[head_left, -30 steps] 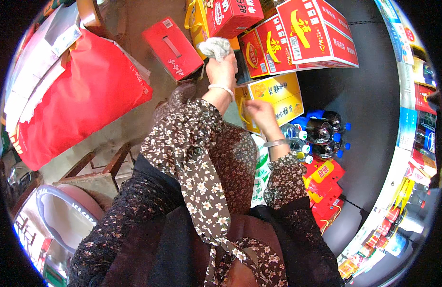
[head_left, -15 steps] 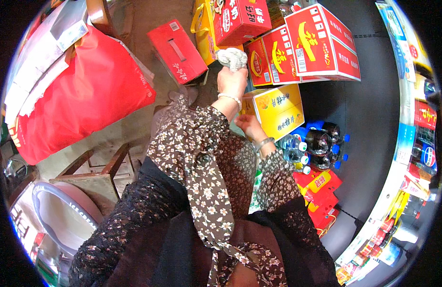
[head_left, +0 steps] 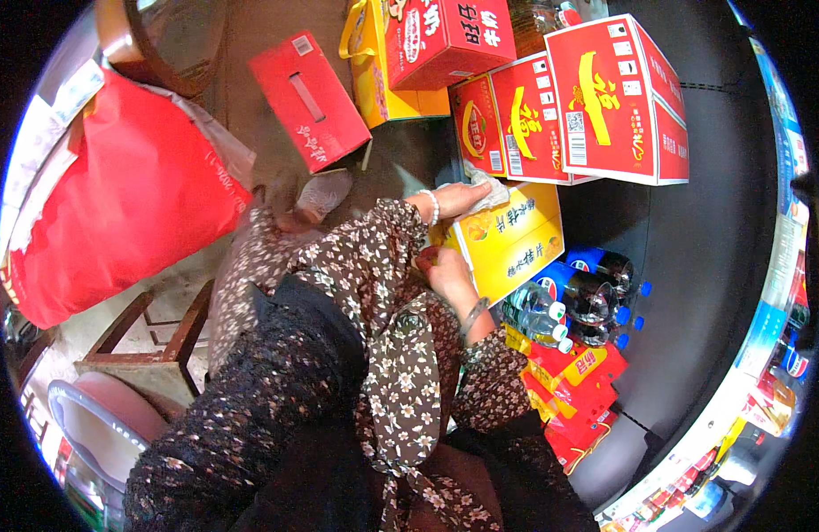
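Observation:
My left hand (head_left: pixel 458 199), with a beaded bracelet at the wrist, presses a crumpled white cloth (head_left: pixel 491 192) against the upper edge of a yellow carton (head_left: pixel 522 239). Its fingers are closed on the cloth and partly covered by it. Beside the carton's left side is my right hand (head_left: pixel 449 273), a bangle on its wrist. Those fingers curl inward, and what they hold, if anything, is hidden. Red cartons with yellow marks (head_left: pixel 595 97) stand just beyond the yellow one.
Dark soda bottles (head_left: pixel 595 297) and clear bottles (head_left: pixel 535 315) lie right of my hands, above red packages (head_left: pixel 578 377). A red handled box (head_left: pixel 310 102) and a yellow bag (head_left: pixel 374 80) stand farther off. At left are a large red bag (head_left: pixel 125 195) and a wooden stool (head_left: pixel 152 346).
My left hand has brought the cloth down and right, from beside the red cartons onto the yellow carton. My right hand has shifted slightly down and left. The view has shifted too.

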Demonstrator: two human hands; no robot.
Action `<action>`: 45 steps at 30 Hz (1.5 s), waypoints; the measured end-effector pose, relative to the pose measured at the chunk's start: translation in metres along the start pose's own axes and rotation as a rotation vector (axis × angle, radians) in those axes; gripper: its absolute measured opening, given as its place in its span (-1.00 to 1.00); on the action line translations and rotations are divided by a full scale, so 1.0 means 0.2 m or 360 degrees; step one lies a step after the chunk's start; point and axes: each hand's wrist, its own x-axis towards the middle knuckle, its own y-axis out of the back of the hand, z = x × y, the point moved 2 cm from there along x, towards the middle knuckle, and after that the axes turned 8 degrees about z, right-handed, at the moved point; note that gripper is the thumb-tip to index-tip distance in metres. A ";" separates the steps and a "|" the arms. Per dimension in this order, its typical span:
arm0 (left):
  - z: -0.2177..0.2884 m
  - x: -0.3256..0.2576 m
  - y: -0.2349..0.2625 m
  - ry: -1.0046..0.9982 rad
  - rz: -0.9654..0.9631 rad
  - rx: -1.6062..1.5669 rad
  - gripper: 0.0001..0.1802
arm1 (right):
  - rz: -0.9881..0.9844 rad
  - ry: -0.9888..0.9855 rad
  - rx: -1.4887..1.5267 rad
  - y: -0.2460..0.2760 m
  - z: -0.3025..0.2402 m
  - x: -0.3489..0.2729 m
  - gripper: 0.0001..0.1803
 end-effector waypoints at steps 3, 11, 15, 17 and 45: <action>-0.04 0.11 0.06 -0.0203 0.0115 0.0520 -0.22 | -0.0065 -0.0001 0.0092 0.02 -0.04 0.00 -0.72; -0.12 0.15 0.12 -0.0159 0.0350 0.0707 -0.27 | -0.0104 0.0007 0.0070 0.03 -0.04 -0.01 -0.74; -0.12 0.02 0.09 -0.0334 0.0317 0.0548 -0.37 | -0.0083 0.0069 0.0091 0.04 -0.08 0.00 -0.74; -0.10 -0.06 0.07 -0.0503 0.0300 0.0431 -0.40 | -0.0006 0.0069 -0.0071 0.06 -0.12 -0.02 -0.73; -0.72 0.14 0.14 0.0242 0.1317 -0.0920 -0.38 | 0.1108 0.0428 -0.0649 0.14 0.22 -0.20 -0.34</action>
